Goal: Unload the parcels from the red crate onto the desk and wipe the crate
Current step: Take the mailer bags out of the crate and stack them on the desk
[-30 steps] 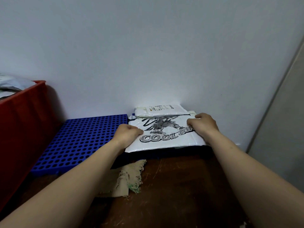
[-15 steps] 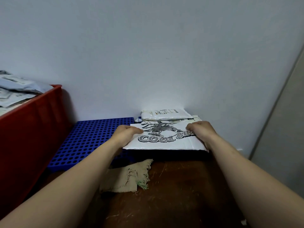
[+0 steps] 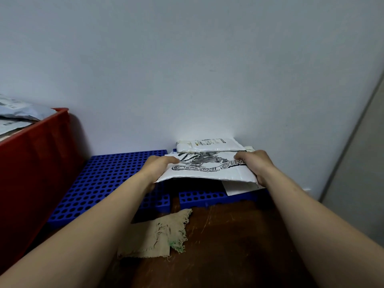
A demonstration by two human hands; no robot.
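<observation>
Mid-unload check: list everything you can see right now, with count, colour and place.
red crate: 1, red, far left.
parcels in crate: at least 2 visible, grey-white, showing above its rim.
printed parcel: 1, white with black print, near edge raised off the blue panels.
labelled parcel: 1, white, against the wall behind it.
white sheet: 1, white, under the printed parcel's right end; kind unclear.
blue panels: 2, blue, perforated, side by side along the wall.
cloth: 1, beige, frayed, on the desk.
desk: 1, dark brown, foreground.
left hand: grips the printed parcel's left edge.
right hand: grips its right edge.
</observation>
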